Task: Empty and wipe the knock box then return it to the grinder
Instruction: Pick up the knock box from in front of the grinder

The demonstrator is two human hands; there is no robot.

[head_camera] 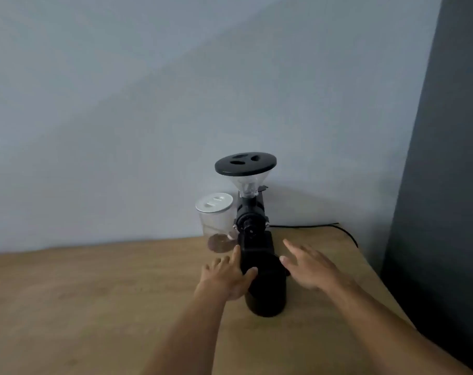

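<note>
A black electric coffee grinder (253, 212) stands at the far right part of a light wooden counter (94, 307), close to a pale blue-grey wall (148, 104). On top it carries a clear funnel-shaped hopper (246, 185) closed by a round black lid (245, 163) with three oval recesses. A black power cable (324, 228) runs from behind the grinder toward the right edge of the counter, where a dark grey wall panel (440, 185) rises.

In front of the grinder, on its near side, sits a black, rounded container, the knock box (266, 290). It rests on the counter and touches or very nearly touches the grinder's lower body; the dark colours merge, so the exact seam cannot be told.

The left hand (228, 276) lies against the left side of the knock box, its thumb hooked over the front of the black body and its fingers spread along the side. The grip is partly closed around the box. The right hand (309, 265) is just right of the box with the fingers stretched out and released, and whether it touches the box cannot be told.

To the left of the grinder, at the far edge, stands a clear glass jar (215, 226) with a white lid (214, 202); brown contents show at its bottom.
</note>
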